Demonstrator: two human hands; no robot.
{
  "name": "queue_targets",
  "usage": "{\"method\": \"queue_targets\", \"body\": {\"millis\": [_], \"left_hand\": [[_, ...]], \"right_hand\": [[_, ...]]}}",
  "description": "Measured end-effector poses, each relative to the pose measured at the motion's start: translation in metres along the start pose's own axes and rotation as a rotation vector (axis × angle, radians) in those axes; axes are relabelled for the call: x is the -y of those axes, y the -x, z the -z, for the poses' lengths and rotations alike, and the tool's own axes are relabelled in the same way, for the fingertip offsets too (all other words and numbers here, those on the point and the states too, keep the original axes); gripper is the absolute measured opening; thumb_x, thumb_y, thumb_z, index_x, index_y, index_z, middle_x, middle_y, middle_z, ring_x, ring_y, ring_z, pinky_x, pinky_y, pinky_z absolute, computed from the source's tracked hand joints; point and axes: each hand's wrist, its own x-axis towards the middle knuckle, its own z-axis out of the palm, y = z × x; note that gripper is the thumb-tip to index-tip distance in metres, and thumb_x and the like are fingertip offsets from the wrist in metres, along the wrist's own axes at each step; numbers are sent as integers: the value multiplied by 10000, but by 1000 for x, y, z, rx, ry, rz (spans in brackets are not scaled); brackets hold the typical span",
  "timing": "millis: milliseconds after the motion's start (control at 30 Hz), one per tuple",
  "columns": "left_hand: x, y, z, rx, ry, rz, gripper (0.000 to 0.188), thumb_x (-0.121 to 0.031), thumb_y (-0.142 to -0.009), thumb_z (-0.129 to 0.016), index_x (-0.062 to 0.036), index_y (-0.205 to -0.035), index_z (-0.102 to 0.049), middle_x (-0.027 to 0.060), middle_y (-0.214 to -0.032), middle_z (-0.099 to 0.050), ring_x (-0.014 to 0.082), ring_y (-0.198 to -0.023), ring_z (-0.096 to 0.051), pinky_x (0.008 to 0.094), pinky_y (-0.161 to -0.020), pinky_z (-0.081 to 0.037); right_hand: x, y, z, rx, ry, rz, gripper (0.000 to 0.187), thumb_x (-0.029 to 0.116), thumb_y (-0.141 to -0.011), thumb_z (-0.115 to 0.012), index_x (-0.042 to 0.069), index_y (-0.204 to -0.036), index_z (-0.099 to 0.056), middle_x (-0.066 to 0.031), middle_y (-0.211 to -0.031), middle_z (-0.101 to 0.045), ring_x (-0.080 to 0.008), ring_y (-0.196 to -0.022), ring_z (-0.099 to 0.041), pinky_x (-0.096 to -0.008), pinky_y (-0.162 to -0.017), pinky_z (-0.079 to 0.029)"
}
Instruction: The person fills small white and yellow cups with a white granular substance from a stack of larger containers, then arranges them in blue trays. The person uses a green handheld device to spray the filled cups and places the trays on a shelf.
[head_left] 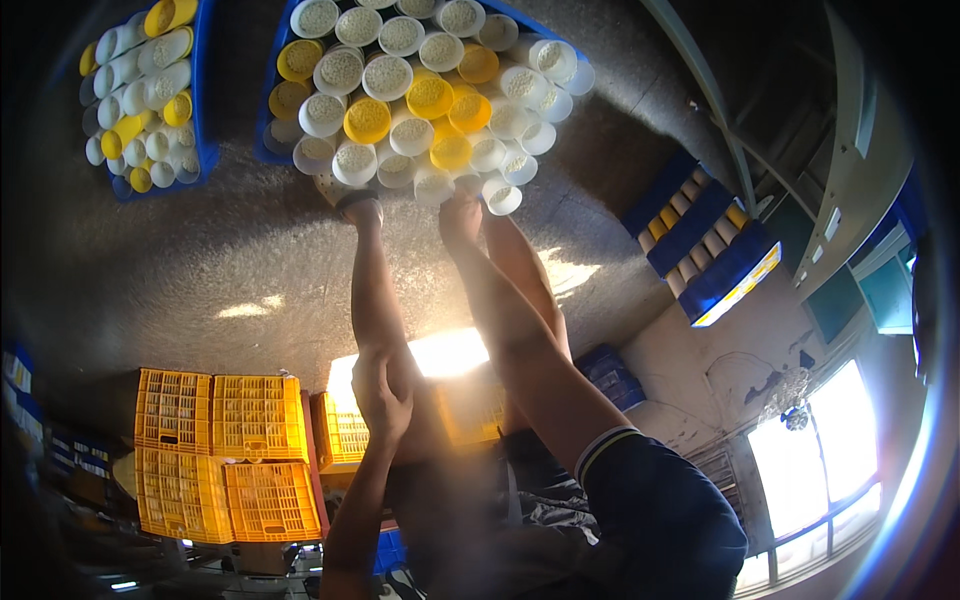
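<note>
A blue crate (266, 128) holds many white and yellow cylinders lying in stacked rows, with pale, granular-looking round ends facing me. My right hand (461, 212) reaches to the bottom of this stack, between a white cylinder (434, 187) and another white cylinder (502, 197) that sticks out at the lower edge. Its fingers are hidden among the cylinders, so a grip cannot be made out. Against my bare left leg, near the knee, rests my left hand (383, 402), fingers lying along the leg and holding no object.
At the far left stands another blue crate (207, 160) of white and yellow cylinders. A blue rack (680, 235) with similar pieces is on the right. Yellow slatted crates (265, 418) stand stacked at lower left. My sandalled foot (345, 192) is beside the middle crate on the concrete floor (250, 250).
</note>
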Motion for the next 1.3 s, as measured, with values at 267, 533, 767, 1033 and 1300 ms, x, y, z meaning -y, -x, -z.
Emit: {"method": "queue_targets", "body": {"millis": [267, 533, 767, 1033, 1300], "left_hand": [[-6, -3, 0, 53, -109, 25, 638, -49, -681, -803, -60, -1275, -571, 178, -1288, -557, 402, -1195, -505, 477, -1026, -404], [-13, -12, -1, -10, -159, 3, 349, -131, -826, -731, -55, -1151, -629, 156, -1150, -627, 373, -1113, -555, 470, -959, -454], [-17, -14, 1, 50, -206, 39, 331, -103, -862, -718, -44, -1170, -612, 152, -1188, -607, 355, -1138, -550, 445, -994, -451], [-18, -18, 6, 39, -220, 14, 322, -94, -858, -714, -48, -1162, -619, 154, -1192, -609, 355, -1129, -555, 444, -991, -453], [-24, -33, 21, 59, -238, 27, 341, -128, -858, -702, -24, -1169, -611, 176, -1179, -622, 357, -1159, -555, 453, -1025, -433]], "right_hand": [[18, 20, 33, -22, 110, -58, 200, 187, -971, -496, 53, -911, -631, -172, -997, -686, -426, -838, -655, -500, -722, -530], [17, 46, 78, 171, 144, 58, 192, 190, -979, -461, 63, -973, -605, -146, -1086, -660, -429, -783, -660, -532, -670, -528], [5, 38, 86, 156, 133, 208, 198, 148, -982, -450, 54, -1076, -596, -215, -955, -683, -395, -648, -667, -478, -554, -540], [1, 5, 44, 65, 41, 55, 337, 164, -998, -479, 54, -1315, -504, -230, -827, -691, -396, -644, -665, -481, -585, -538], [22, 35, 134, -596, 2849, 1358, 292, 197, -1002, -461, 141, -1268, -568, -188, -1170, -656, -387, -881, -675, -472, -735, -549]]}}
